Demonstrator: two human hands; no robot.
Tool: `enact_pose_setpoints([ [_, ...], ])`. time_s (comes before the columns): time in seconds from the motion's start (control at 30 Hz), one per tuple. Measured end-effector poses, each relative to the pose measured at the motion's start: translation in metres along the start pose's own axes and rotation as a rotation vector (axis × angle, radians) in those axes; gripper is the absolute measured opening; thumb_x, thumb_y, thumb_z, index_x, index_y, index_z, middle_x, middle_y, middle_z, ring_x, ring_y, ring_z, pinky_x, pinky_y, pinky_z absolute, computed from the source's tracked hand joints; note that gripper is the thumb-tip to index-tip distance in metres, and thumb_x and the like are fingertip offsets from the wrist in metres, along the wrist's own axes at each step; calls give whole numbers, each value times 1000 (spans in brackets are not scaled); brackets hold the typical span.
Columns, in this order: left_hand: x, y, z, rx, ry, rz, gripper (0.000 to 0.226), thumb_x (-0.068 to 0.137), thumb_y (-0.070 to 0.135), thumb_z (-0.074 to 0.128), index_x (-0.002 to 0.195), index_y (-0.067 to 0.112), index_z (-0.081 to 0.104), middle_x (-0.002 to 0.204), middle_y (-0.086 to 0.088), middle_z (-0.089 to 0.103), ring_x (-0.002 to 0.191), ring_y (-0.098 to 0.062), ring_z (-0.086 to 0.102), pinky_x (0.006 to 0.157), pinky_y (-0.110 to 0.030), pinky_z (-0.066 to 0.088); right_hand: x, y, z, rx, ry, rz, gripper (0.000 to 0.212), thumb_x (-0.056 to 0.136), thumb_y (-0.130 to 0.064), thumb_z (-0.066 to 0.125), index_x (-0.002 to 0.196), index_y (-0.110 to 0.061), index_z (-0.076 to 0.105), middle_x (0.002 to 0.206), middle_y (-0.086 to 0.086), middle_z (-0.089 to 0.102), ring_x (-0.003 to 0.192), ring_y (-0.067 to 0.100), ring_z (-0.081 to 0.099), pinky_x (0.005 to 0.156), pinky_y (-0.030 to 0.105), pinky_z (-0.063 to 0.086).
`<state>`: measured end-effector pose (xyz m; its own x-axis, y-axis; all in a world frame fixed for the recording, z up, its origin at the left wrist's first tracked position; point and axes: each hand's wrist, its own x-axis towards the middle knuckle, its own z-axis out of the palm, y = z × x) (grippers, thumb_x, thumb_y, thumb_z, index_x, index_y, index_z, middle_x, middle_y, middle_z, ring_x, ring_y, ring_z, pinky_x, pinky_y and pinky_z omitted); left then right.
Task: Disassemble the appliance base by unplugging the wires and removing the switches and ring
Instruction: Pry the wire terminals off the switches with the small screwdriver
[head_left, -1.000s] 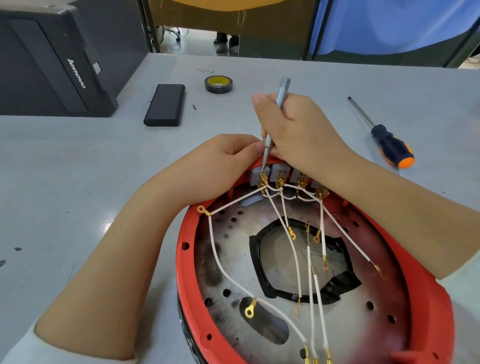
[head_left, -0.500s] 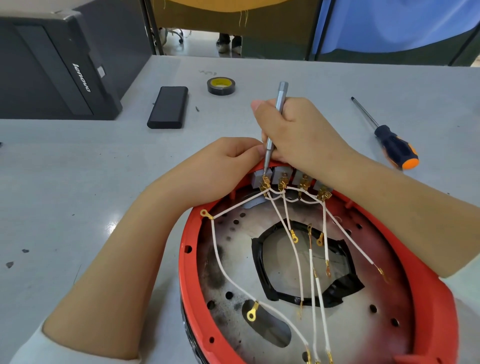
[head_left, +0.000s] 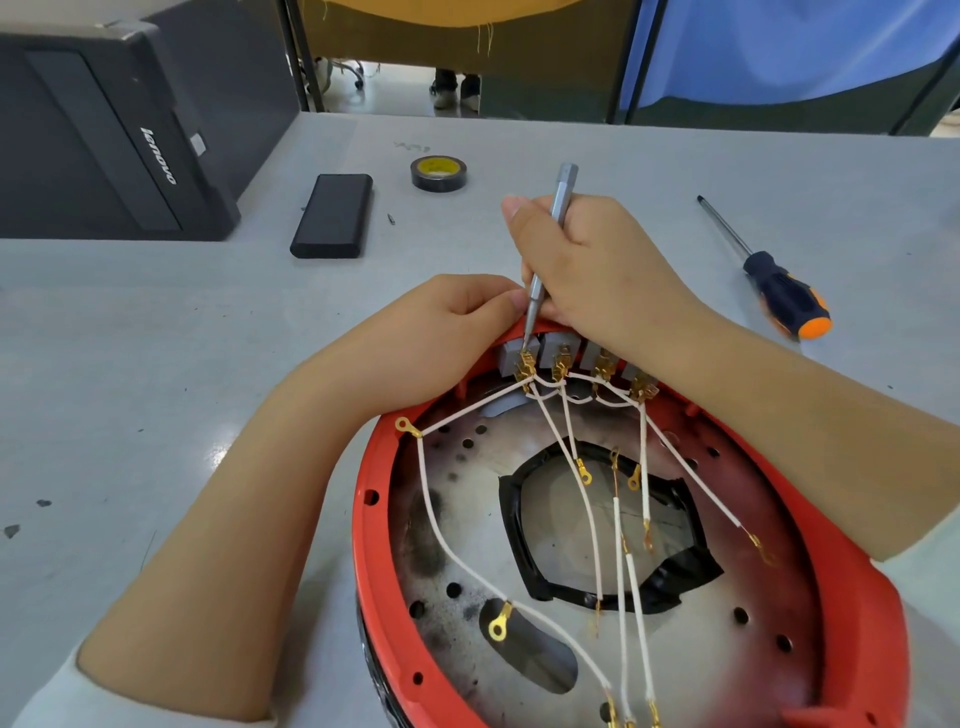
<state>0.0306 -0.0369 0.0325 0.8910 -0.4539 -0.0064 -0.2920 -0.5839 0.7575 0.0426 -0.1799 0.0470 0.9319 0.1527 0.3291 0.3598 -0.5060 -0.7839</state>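
The round red appliance base (head_left: 857, 597) lies open side up on the table, its metal plate showing a black-edged central hole (head_left: 530, 551). A row of grey switches (head_left: 558, 345) sits at its far rim, with brass terminals and several white wires (head_left: 587, 499) fanning toward me. My right hand (head_left: 597, 270) grips a thin grey metal tool (head_left: 558, 208), its tip at the leftmost switch's terminal (head_left: 524, 366). My left hand (head_left: 441, 332) grips the red rim beside that switch, fingertips curled next to the tool.
An orange-and-black screwdriver (head_left: 784, 293) lies on the grey table at right. A black rectangular case (head_left: 332, 215) and a roll of black tape (head_left: 439, 173) lie beyond my hands. A black computer case (head_left: 114, 135) stands at far left.
Both hands keep their hold and the tool stays at the leftmost terminal. The whole view has only shifted slightly.
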Motion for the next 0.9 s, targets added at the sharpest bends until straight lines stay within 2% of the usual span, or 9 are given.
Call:
enact_pose_setpoints([
  [0.23,0,0,0,-15,-5,-9,37,101,33,34,107,15,65,106,-17,65,99,-31,59,91,-43,45,8,-1,0,-21,-50,53,49,100,-28,42,54,-14,49,40,-8,47,42,1,53,51,15,44],
  [0.47,0,1,0,-30,-13,-13,38,100,39,34,106,20,66,107,-13,67,103,-30,60,95,-44,45,-3,-1,-1,52,-20,-84,44,101,-24,43,59,-13,44,48,-7,41,44,1,48,46,8,38],
  [0.57,0,1,0,-36,-9,-2,36,100,41,35,103,26,68,103,-8,69,100,-26,61,94,-41,46,-6,-1,-1,46,-20,-135,43,102,-25,42,61,-15,43,50,-5,40,46,4,46,50,16,40],
  [0.67,-1,1,0,-33,-11,-5,37,100,41,34,102,25,67,103,-11,68,99,-28,61,94,-44,46,-9,-2,-1,86,-22,-151,43,102,-25,41,60,-16,43,49,-6,40,46,6,47,54,24,46],
  [0.8,-1,2,0,-36,-4,-1,36,100,40,34,105,29,67,105,-5,69,100,-23,62,93,-39,47,-8,-1,-1,83,22,-134,46,102,-26,41,60,-11,47,45,-8,43,45,3,51,51,13,41],
  [0.9,-1,1,0,-21,-4,-5,38,100,40,33,106,23,66,104,-10,68,98,-27,62,88,-38,47,-5,0,0,55,12,-95,47,102,-30,40,58,-14,48,42,-9,46,46,3,52,52,15,44],
])
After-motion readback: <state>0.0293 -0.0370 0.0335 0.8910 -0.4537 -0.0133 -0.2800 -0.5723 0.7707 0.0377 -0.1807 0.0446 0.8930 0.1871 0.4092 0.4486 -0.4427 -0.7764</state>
